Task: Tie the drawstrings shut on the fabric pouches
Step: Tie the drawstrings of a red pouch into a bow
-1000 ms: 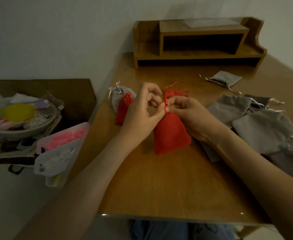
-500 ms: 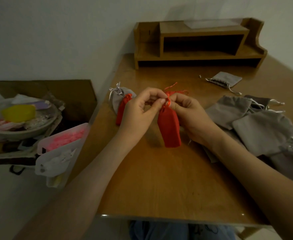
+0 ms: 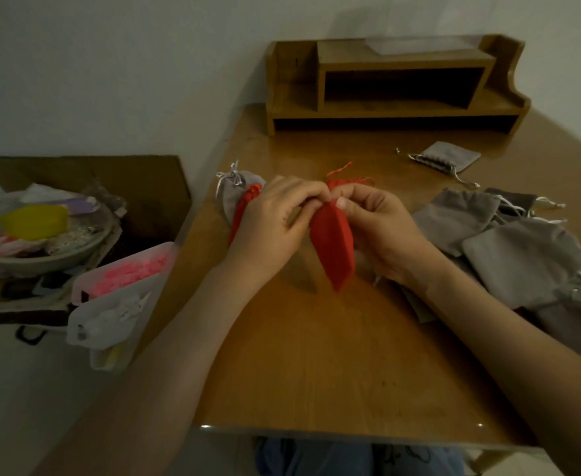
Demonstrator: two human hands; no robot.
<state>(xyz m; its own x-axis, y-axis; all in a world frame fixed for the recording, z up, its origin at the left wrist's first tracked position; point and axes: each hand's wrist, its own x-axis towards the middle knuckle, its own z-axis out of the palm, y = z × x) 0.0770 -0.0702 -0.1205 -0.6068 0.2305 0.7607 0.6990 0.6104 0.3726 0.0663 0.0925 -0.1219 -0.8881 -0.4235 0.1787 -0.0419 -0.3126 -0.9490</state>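
- Above the middle of the table [image 3: 316, 372], a red pouch [image 3: 333, 249] hangs lifted, its lower tip close to the tabletop.
- The left hand [image 3: 275, 221] pinches the pouch's gathered neck with curled fingers.
- The right hand [image 3: 381, 228] pinches the same neck from the other side.
- Red drawstring ends [image 3: 340, 171] stick up behind the fingers.
- Partly hidden behind the left hand lie a second red pouch [image 3: 242, 214] and a tied grey pouch [image 3: 230, 194].
- At the table's right side lies a heap of grey pouches [image 3: 522, 255], with a small grey pouch [image 3: 450, 156] apart, nearer the wooden shelf [image 3: 398, 84].
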